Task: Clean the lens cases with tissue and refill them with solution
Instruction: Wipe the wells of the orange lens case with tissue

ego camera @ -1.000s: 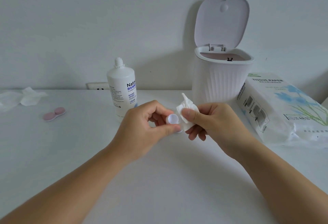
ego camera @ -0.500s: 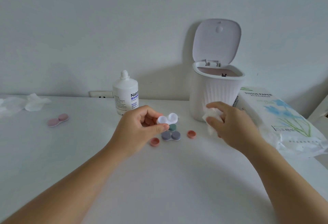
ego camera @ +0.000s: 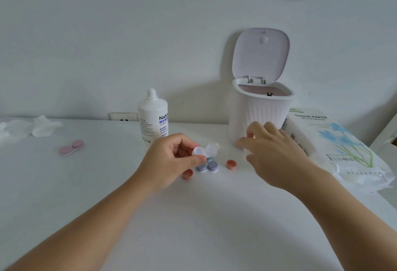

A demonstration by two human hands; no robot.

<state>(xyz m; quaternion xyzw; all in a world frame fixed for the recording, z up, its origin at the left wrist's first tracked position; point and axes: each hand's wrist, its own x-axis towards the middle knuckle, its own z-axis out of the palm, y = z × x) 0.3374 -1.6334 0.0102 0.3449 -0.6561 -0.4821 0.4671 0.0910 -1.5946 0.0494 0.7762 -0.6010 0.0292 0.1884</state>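
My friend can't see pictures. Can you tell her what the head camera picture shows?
A person's left hand pinches a clear white lens case above a white table, while the right hand reaches with fingers spread toward an open white bin. Below the case lie a purple case and two orange caps; a solution bottle stands behind.

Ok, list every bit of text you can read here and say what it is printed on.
"Nato", cut off by the bottle's curve: solution bottle.
"TISSUE PAPER": top of the tissue pack.
"PAPER", partly hidden: the pack's end face.
Fine print on the bottle and small marks on the pack: too small to read.
Lens cases, bin: no text visible.
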